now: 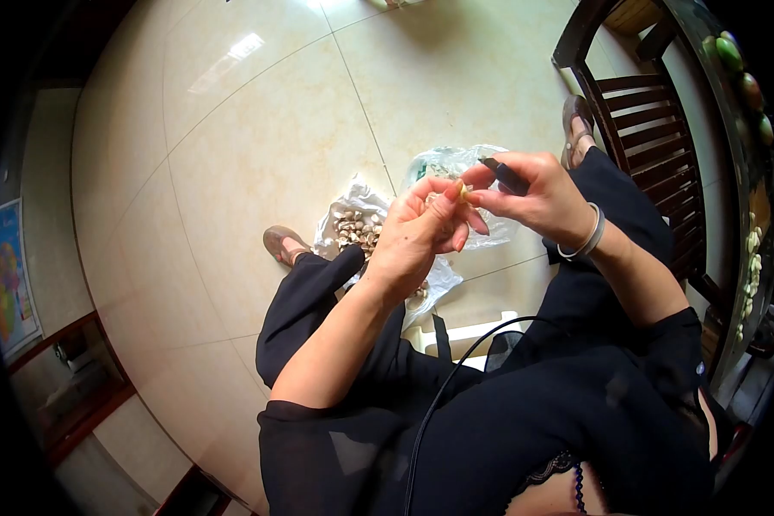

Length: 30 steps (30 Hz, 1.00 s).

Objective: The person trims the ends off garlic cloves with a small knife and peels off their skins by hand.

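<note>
Between the fingertips of both hands is a small pale yellowish piece [464, 194], too small to name. My left hand [424, 225] pinches it from the left, its thumb and fingers closed. A dark-handled tool [509, 178], like a small knife, lies in my right hand [529, 191], whose thumb also touches the pale piece. Below and left of my hands, brown shell-like pieces [354, 229] lie on a white plastic bag [328, 222]. A clear plastic bag [497, 234] is spread on the floor behind my hands.
At the right stand a dark wooden slatted chair [649, 129] and a table edge with green and reddish fruits [728, 53] and pale pieces [752, 262]. A white container [464, 331] is near my lap. A dark cable [456, 370] crosses my clothes.
</note>
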{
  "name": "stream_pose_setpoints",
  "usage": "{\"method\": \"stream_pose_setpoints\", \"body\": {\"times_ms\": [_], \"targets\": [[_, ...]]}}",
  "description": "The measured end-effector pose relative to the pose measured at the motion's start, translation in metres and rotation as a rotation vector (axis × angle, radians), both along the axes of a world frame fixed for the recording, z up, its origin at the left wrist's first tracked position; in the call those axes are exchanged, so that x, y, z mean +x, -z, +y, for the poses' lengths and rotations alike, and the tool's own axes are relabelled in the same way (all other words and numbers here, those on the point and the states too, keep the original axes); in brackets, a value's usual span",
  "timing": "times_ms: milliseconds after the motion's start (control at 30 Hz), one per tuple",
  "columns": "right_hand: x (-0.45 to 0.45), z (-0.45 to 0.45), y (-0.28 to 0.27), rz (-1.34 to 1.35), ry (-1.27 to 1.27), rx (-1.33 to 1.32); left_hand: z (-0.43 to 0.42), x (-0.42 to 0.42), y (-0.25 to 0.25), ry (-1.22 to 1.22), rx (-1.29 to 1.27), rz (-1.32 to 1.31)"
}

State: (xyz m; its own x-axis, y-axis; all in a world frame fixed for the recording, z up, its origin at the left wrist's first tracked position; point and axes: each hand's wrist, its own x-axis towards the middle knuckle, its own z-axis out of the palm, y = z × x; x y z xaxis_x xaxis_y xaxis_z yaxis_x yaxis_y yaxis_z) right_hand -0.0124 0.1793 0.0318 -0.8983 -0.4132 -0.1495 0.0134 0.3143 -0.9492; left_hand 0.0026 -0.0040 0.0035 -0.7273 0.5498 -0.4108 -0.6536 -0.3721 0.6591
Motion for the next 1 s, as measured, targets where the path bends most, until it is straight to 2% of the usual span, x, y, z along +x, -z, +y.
{"method": "stream_pose_setpoints", "body": {"times_ms": [133, 200, 333, 400, 533, 633, 1000], "targets": [[0.001, -0.002, 0.006, 0.191, 0.051, 0.016, 0.000, 0.000, 0.002, 0.026, -0.015, 0.024], [0.000, -0.001, 0.001, 0.223, -0.056, 0.085, 0.001, 0.002, 0.003, 0.017, -0.046, 0.033], [0.002, -0.002, 0.007, 0.138, 0.006, 0.006, 0.000, 0.000, 0.003, 0.021, -0.035, 0.038], [0.002, -0.002, 0.009, 0.106, 0.074, 0.026, 0.001, -0.001, 0.005, -0.011, 0.064, 0.012], [0.001, -0.002, 0.001, 0.151, 0.036, 0.152, 0.001, 0.000, 0.004, -0.032, 0.091, -0.037], [0.001, -0.007, 0.013, 0.472, 0.053, 0.046, 0.001, 0.001, 0.005, -0.053, 0.082, -0.015], [0.005, -0.005, 0.014, 0.562, -0.047, 0.202, 0.004, 0.004, 0.006, -0.113, -0.040, 0.015]]}}
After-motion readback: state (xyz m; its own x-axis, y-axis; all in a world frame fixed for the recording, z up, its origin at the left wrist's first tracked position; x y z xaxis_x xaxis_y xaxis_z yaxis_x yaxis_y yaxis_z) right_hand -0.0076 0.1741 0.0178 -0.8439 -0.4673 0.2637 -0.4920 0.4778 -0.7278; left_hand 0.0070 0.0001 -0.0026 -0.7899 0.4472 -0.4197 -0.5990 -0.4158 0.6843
